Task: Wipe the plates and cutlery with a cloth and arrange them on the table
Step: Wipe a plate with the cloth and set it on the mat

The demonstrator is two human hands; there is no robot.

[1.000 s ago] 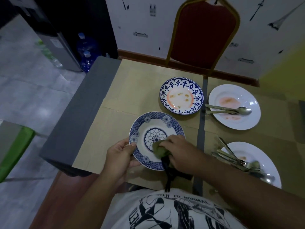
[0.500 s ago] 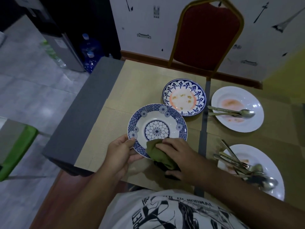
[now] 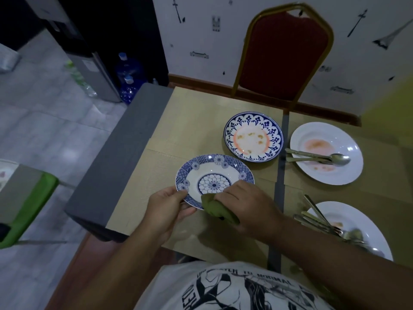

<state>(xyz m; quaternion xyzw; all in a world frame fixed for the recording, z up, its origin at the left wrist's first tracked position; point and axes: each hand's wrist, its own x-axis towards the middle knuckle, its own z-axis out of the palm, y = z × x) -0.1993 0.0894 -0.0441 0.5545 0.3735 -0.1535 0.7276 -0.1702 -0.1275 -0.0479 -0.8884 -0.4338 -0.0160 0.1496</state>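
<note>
A blue-and-white flower plate is tilted above the near left placemat. My left hand pinches its near left rim. My right hand grips a green cloth against the plate's near right edge. Behind it lies a blue-rimmed plate with orange smears. A white plate at the right has red stains, and a spoon and fork lie on it. A second white plate nearer me carries several pieces of cutlery.
Beige placemats cover the table, with a grey strip between them. A red chair with a gold frame stands at the far side. A grey slab borders the table's left edge. Blue water bottles stand on the floor.
The cloth slid from the plate's centre to its near right rim. The plate has lifted and tipped up, still held at its left rim by my left hand.
</note>
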